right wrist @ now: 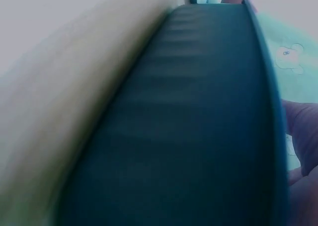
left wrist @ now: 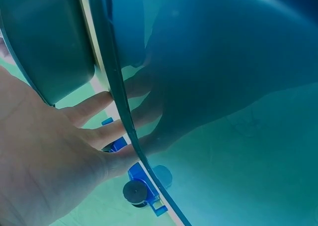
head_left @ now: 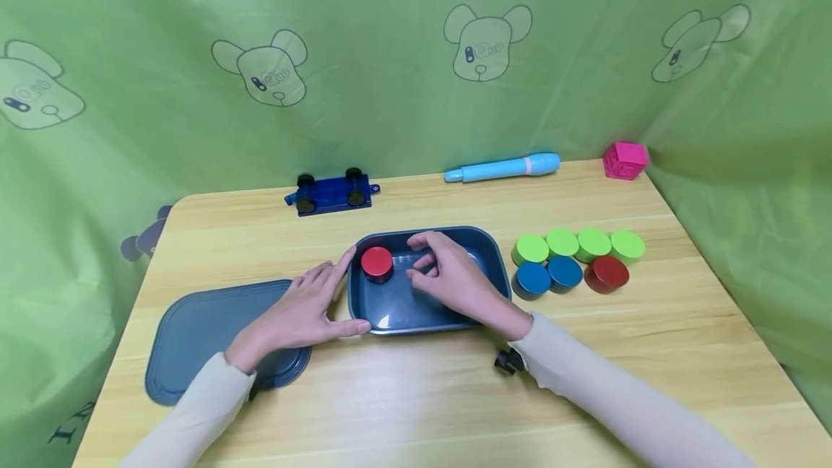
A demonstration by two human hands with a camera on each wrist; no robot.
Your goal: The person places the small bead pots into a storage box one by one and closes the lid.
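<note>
Only the head view lets me see into the dark blue box [head_left: 406, 305], where the red block [head_left: 377, 263] stands upright near the back left corner, its flat round face up. The left wrist view adds my left hand [head_left: 305, 313] mirrored in the glossy lid [head_left: 195, 338], with the wheeled blue toy [head_left: 334, 193] beyond my fingers; the right wrist view gives the box's long outer wall and the fingertips of that hand at its far end, though it is blurred and I can't make out much more there. The box lies with its long axis running left to right across the tabletop [head_left: 416, 410], mouth upward; the red block's own axis is vertical. My left hand has its fingers straight and apart, resting along the box's left end, with the thumb by the front left corner, so the red block sits just across the wall from it. My right hand [head_left: 455, 276] is over the box, thumb and fingers loosely curved with a gap between them; the red block is to the left of its fingertips, near but apart.
</note>
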